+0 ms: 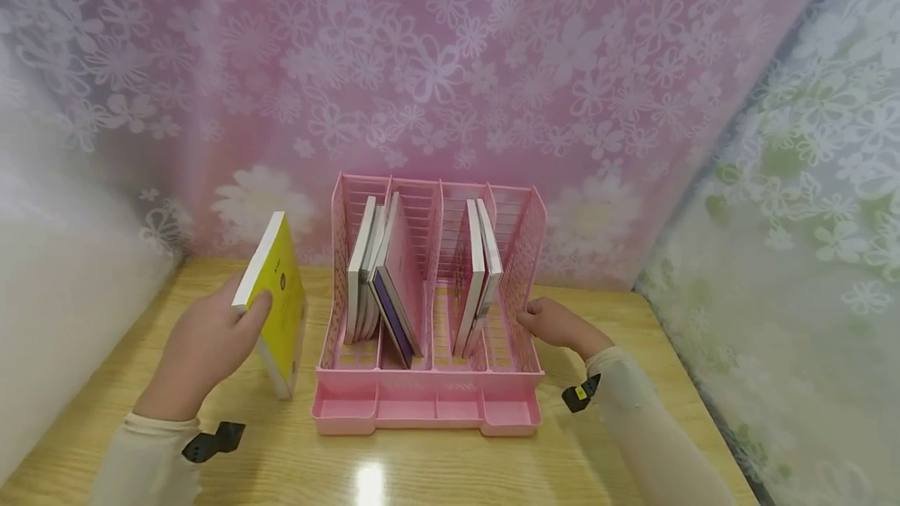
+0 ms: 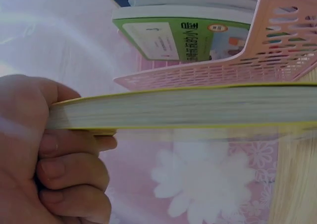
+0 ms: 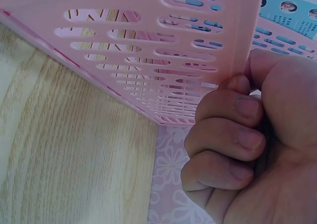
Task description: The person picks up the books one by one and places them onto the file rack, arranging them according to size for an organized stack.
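Observation:
My left hand (image 1: 211,342) grips a thick yellow book (image 1: 283,295) by its spine-side top, thumb on the near cover and fingers behind it. The book stands upright, left of a pink desk organizer (image 1: 429,385). In the left wrist view the book's white page edge (image 2: 188,107) runs across, with the thumb above and curled fingers below. My right hand (image 1: 562,326) pinches the front edge of the organizer's right side wall (image 1: 526,272), its other fingers curled, as the right wrist view shows. Inside the organizer, several books (image 1: 362,272) lean in the left compartments.
Two more white-edged books (image 1: 478,279) stand right of the middle divider. Shallow trays (image 1: 460,411) line the organizer's front. Everything rests on a light wooden table (image 1: 281,459), with pink flowered fabric (image 1: 436,61) behind it and pale flowered fabric (image 1: 808,256) at the right.

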Tool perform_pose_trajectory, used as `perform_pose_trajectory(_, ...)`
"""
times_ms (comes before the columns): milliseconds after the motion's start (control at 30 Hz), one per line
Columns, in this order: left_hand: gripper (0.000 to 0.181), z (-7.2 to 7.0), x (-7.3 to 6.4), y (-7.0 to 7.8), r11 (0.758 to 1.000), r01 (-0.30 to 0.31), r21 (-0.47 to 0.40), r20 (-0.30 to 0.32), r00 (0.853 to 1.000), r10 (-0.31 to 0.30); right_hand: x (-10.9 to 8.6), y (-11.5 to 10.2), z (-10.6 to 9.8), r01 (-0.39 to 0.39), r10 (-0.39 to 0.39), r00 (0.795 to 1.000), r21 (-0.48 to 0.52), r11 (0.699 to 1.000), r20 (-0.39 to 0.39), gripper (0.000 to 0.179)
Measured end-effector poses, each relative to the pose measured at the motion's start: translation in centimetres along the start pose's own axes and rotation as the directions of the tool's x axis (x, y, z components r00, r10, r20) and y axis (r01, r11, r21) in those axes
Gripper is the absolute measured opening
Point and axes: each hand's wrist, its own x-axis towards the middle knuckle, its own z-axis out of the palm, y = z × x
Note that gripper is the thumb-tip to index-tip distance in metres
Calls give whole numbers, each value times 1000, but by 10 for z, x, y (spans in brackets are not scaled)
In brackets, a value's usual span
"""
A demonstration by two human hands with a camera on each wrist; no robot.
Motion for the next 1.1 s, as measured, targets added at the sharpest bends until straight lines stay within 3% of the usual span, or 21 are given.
perform_pose_trajectory(300,60,16,7,1,996,32,-78,-132,990,-42,-3,-1,-2,-10,10,1000,-11,1000,7,43)
perform_pose_trajectory(433,55,20,10,-1,993,14,-119,-228,973,-41,-4,-5,-3,-8,8,1000,-14,1000,6,42)
perform_pose_trajectory(700,46,14,11,11,975,-24,-219,-437,896,-76,-3,-6,-4,-31,32,999,-23,999,17,43)
perform_pose_trajectory(800,42,10,9,17,961,-85,-264,-503,862,-61,-3,-5,-4,-36,36,999,-14,999,23,44)
perform_pose_trajectory(900,39,7,6,23,938,-176,-299,-577,816,-31,-5,-6,-3,-33,33,999,2,999,26,44)
perform_pose_trajectory(1100,37,-1,-1,40,880,-301,-368,-658,753,-18,-6,-8,-3,-29,28,999,9,1000,23,45)
